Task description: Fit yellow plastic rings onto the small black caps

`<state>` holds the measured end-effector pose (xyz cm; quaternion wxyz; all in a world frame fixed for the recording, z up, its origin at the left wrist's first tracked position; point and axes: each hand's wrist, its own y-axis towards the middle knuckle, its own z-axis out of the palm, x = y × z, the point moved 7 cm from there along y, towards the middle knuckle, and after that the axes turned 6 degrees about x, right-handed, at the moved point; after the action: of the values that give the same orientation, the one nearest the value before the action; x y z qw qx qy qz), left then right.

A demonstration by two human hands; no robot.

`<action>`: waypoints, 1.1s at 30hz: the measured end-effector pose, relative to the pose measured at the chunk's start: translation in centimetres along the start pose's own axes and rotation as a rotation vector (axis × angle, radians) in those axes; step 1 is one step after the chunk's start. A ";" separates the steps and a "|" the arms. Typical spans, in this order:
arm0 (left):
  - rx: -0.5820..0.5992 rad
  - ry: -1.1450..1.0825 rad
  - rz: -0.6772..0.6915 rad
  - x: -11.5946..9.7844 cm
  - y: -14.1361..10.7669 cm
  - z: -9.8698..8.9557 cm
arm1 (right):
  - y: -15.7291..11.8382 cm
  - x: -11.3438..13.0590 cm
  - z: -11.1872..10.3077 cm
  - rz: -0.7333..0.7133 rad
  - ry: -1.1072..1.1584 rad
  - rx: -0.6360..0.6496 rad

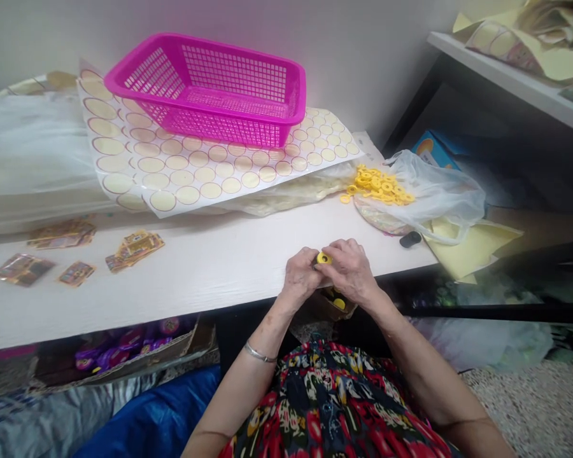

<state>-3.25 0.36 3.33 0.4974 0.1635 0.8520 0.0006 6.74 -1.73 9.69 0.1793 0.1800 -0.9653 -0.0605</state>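
Observation:
Both my hands meet over the front edge of the white table point(219, 254). Between their fingertips is a small round yellow piece point(323, 258) with a dark centre. My left hand point(302, 275) is closed at its left side, and my right hand point(349, 270) pinches it from the right. Whatever else sits inside the left fingers is hidden. Just below the hands, a small box point(348, 310) shows some yellow pieces in it. Further back on the right lies a heap of yellow rings point(379, 186), by a clear plastic bag point(444, 184).
A pink basket point(293, 102) stands on sheets of round stickers point(205, 175) at the back. Several small cards point(136, 249) lie in piles on the left. A black cylinder point(410, 239) is near the right end. Below the table is a carton with purple items point(124, 346).

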 end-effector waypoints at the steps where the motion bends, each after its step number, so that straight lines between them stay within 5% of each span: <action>1: -0.001 -0.001 0.010 0.0 0.0 0.0 | 0.0 0.1 0.2 0.005 -0.025 0.018; 11: 0.035 -0.179 -0.026 0.0 0.1 -0.7 | 0.2 0.6 0.5 0.031 -0.134 0.096; 15: 0.103 -0.676 -0.259 1.2 -0.2 -0.8 | 0.3 0.8 0.4 0.022 -0.139 0.099; 18: 0.059 -0.845 -0.416 1.3 -0.4 -0.5 | 0.2 0.8 0.4 0.019 -0.164 0.071; 28: -0.002 -0.708 -0.316 0.4 0.1 -0.4 | -0.5 0.2 0.1 0.010 -0.061 -0.049; 33: -0.005 -0.633 -0.342 0.9 0.1 -0.4 | -2.5 -1.5 -0.2 0.204 0.343 -0.255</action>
<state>-4.02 0.74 2.77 0.7298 0.0094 0.6709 -0.1311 8.93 -3.53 8.97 0.3673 0.0651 -0.9184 -0.1318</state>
